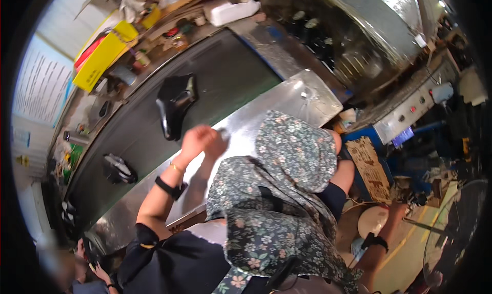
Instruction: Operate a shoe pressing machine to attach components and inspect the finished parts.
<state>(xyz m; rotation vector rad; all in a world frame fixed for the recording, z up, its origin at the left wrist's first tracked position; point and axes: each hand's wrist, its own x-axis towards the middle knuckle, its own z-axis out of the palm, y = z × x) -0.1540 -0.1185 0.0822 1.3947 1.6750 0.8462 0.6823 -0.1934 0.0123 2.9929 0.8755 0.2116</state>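
My left hand (pixel 199 142) is held above the shiny metal ledge (pixel 241 135) beside a dark conveyor belt (pixel 220 63). Its fingers are curled in; whatever they may hold is hidden. Just beyond that hand, glossy black shoes (pixel 168 117) lie on the belt. Another dark shoe (pixel 119 169), with a pale glare on it, rests farther left on the belt. My right hand (pixel 397 210) reaches out low on the right, close to small dark and metallic items (pixel 417 197). Its fingers are too small and blurred to read.
A floral apron (pixel 287 191) covers my lap. A yellow box (pixel 102 53) and a white jug (pixel 230 9) stand on the cluttered far shelf. On the right are a control panel (pixel 412 109), brown cardboard (pixel 368 168) and a round stool (pixel 372 221). Another person's hands (pixel 100 271) show lower left.
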